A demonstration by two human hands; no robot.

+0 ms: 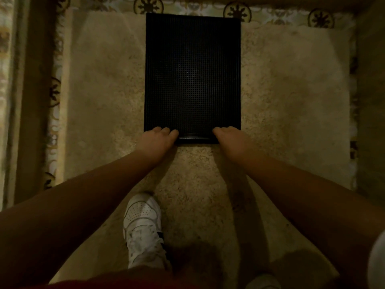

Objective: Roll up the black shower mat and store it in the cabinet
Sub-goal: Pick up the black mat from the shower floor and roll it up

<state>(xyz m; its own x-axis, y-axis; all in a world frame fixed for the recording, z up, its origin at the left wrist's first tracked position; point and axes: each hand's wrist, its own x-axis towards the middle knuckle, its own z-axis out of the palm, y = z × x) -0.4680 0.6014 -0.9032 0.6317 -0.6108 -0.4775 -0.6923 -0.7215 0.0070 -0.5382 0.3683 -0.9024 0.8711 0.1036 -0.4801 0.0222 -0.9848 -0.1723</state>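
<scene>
Beige rug (281, 101) carries the black shower mat (192, 76) at upper centre. Left hand (159, 138) and right hand (229, 138) grip its curled near edge; roll tightly and evenly upward.

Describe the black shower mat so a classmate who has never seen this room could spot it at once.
A shaggy beige rug covers the patterned floor. On its far middle lies the black shower mat, both hands at its near edge. It is the only dark, grid-textured rectangle there.

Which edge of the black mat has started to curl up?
The near edge, between the left hand and right hand: it shows a raised, glossy lip. The far and side edges of the black mat lie flat on the beige rug.
</scene>
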